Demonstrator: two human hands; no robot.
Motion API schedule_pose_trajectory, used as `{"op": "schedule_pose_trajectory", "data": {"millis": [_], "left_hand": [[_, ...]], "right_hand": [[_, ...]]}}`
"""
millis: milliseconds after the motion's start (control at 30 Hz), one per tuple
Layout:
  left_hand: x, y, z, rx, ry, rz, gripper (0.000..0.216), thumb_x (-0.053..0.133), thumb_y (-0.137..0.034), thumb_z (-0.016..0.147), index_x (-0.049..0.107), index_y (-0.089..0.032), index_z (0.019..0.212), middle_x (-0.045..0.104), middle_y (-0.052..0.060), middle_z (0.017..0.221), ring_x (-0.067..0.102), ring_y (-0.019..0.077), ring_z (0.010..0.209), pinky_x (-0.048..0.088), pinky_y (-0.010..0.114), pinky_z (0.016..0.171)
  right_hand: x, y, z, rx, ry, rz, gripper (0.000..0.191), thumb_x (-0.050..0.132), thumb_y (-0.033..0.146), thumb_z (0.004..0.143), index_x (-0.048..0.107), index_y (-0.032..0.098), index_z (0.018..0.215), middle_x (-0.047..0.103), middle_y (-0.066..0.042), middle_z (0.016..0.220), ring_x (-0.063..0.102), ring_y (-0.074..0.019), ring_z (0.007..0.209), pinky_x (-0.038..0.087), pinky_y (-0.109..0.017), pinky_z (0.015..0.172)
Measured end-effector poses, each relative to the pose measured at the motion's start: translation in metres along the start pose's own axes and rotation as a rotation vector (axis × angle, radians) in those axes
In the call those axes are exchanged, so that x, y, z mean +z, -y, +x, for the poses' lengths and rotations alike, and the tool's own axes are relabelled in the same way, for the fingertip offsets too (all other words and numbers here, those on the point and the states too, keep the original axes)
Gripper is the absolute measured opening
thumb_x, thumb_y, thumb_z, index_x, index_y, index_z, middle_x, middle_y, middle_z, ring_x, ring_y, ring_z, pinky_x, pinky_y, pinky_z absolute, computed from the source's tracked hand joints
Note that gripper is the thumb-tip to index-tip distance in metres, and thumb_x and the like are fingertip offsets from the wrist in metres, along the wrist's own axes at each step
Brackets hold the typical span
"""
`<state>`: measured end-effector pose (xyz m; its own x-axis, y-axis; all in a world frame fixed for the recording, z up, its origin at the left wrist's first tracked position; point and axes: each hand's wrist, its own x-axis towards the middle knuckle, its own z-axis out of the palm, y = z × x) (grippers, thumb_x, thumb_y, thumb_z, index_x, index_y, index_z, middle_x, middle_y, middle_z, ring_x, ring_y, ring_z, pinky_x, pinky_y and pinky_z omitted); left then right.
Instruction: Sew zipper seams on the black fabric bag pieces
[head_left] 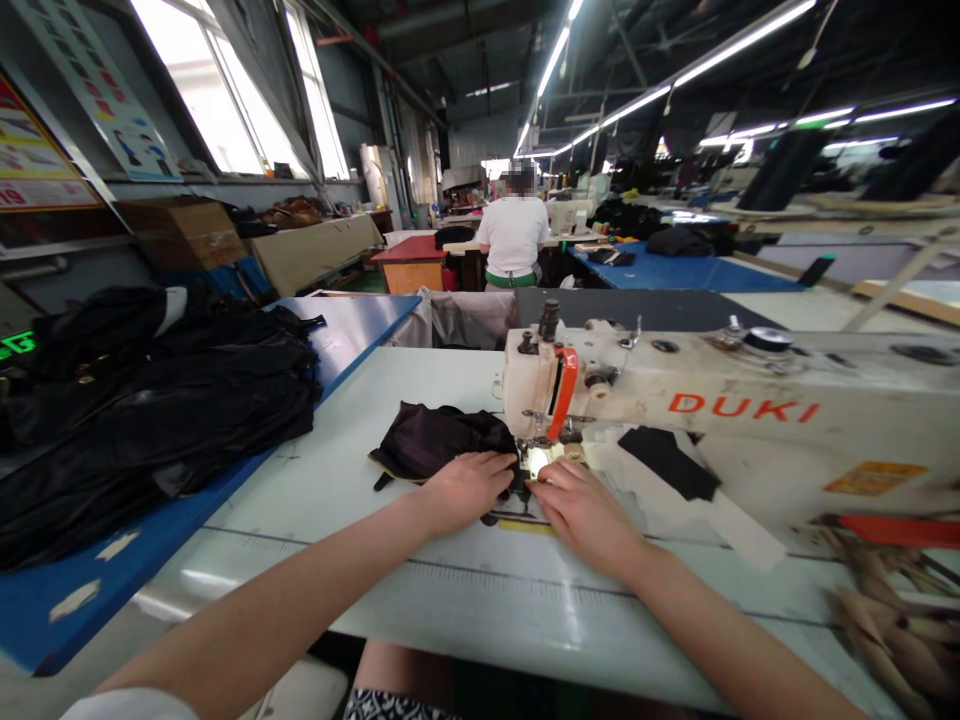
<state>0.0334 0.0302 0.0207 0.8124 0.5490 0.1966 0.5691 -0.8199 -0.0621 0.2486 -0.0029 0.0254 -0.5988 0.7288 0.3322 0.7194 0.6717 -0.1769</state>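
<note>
A white sewing machine (750,400) marked DUKI stands on the pale work table (420,590). A small black fabric piece (435,440) lies to the left of the needle area (541,452). My left hand (469,487) lies flat on the near edge of that fabric, fingers stretched toward the needle. Just right of it, my right hand (581,505) rests flat on the table, fingertips at the presser foot. Neither hand grips anything.
A big heap of black garments (150,410) covers a blue table on the left. Another black scrap (667,462) lies under the machine arm. Paper cones (892,610) lie at the right edge. A person in a white shirt (514,240) sits further back.
</note>
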Motion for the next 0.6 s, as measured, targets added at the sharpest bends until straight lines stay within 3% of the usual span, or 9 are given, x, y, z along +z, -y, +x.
{"op": "schedule_pose_trajectory", "data": {"millis": [600], "left_hand": [[0.001,0.013,0.009,0.01,0.026,-0.026,0.034,0.056,-0.021,0.084,0.056,-0.012,0.117,0.052,0.013,0.133,0.051,0.0251,0.12,0.042,0.037,0.101]], "right_hand": [[0.008,-0.005,0.007,0.096,0.012,-0.056,0.021,0.045,0.016,0.09,0.063,0.019,0.1,0.059,-0.007,0.096,0.051,-0.0206,0.085,0.038,-0.035,0.075]]}}
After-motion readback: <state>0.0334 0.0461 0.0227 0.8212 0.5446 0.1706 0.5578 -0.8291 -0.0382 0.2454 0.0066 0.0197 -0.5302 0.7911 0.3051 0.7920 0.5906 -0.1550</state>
